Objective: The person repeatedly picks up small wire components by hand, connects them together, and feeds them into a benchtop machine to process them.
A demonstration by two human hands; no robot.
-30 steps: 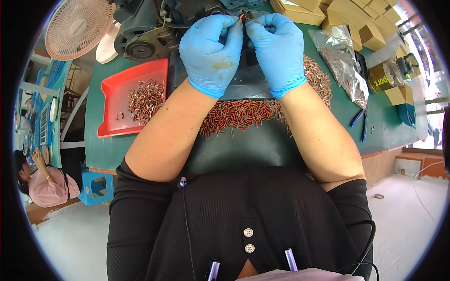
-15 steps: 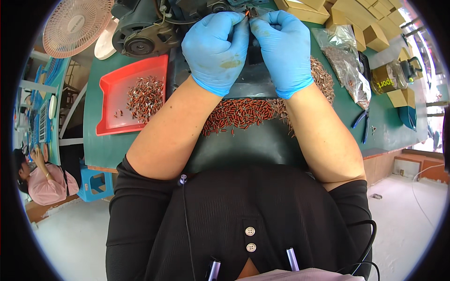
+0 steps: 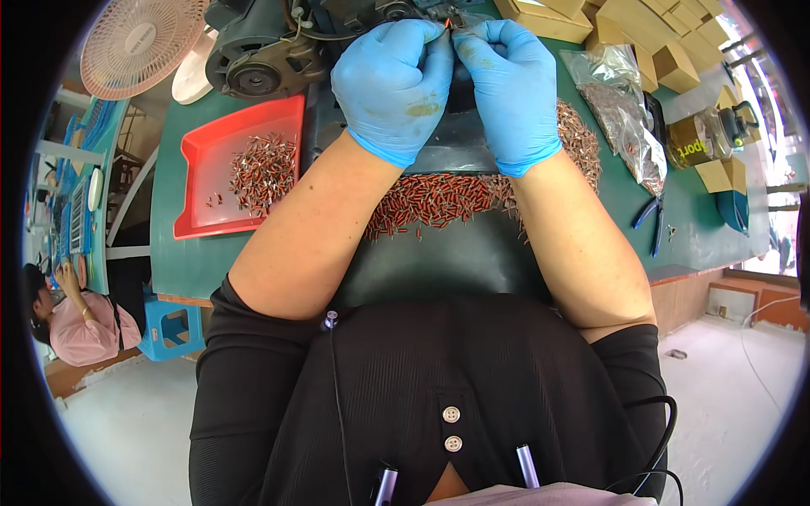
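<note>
Left hand [image 3: 395, 80] and right hand [image 3: 506, 84], fingers pinched shut together on one small red part [image 3: 447, 25] at 12 o'clock above the red-part pile [image 3: 439, 202].

Your left hand [image 3: 395, 84] and right hand [image 3: 506, 88] wear thin blue rubbery gloves, smooth with a faint sheen and smudged in places; the small reddish-brown cylindrical parts [image 3: 439, 201] heaped before you look glossy with metallic ends; the shallow red plastic tray [image 3: 198, 181] is smooth and slightly shiny; the green table top [image 3: 181, 261] is matt; the clear crinkled plastic bags [image 3: 624, 118] glint; the tan cardboard boxes [image 3: 641, 25] are dull; the dark metal machine [image 3: 261, 51] looks worn.
</note>
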